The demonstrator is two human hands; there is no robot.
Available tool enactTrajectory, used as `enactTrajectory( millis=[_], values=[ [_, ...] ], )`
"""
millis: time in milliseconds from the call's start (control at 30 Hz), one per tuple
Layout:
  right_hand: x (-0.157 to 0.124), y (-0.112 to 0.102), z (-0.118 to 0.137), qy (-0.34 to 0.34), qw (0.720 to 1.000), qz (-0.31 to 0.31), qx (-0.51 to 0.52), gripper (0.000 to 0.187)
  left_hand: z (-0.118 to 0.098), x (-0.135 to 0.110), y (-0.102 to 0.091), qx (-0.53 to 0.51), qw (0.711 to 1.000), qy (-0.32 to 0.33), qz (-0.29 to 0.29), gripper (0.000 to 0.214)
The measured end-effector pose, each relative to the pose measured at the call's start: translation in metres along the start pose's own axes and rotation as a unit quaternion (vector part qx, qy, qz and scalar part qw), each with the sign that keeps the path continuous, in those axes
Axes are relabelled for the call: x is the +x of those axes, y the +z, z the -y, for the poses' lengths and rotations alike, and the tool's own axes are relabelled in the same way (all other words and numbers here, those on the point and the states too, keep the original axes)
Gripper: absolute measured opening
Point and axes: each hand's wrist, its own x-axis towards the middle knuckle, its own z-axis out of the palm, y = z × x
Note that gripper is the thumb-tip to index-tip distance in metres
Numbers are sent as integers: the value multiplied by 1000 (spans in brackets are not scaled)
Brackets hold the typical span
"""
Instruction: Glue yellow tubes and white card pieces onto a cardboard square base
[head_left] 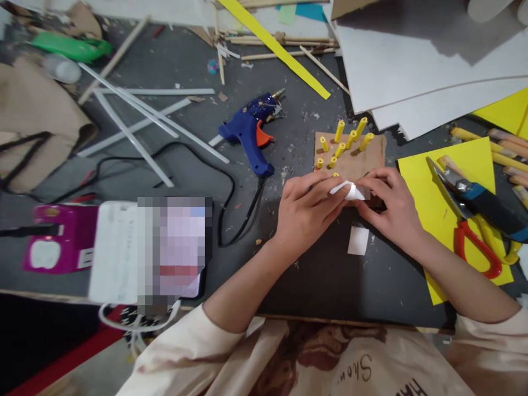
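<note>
A small white piece of paper (350,191) is pinched between my left hand (309,203) and my right hand (390,203), and it looks bent or folded. The fingers of both hands are closed on it. Just beyond them lies a brown cardboard piece (373,157) with several short yellow paper tubes (340,131) standing upright on it; my fingers hide its near edge. A flat white paper square (358,240) rests on the dark table below my hands.
Left of the cardboard lies a blue glue gun (247,129) with its black cord. Clear glue sticks (136,137) cross at the left. Red-handled scissors (466,236) and a cutter (487,203) sit on yellow paper (421,170) at right. A phone (198,289) lies at the lower left.
</note>
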Motion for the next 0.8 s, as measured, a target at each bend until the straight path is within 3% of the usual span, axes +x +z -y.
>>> enactTrajectory(
  millis=[400, 800],
  values=[
    [0, 1, -1, -1, 1000, 3, 14, 20, 3, -1, 3, 28, 1000, 0, -11, 14],
    [2, 0, -1, 6, 999, 22, 26, 19, 4, -5, 3, 27, 999, -28, 18, 15]
  ],
)
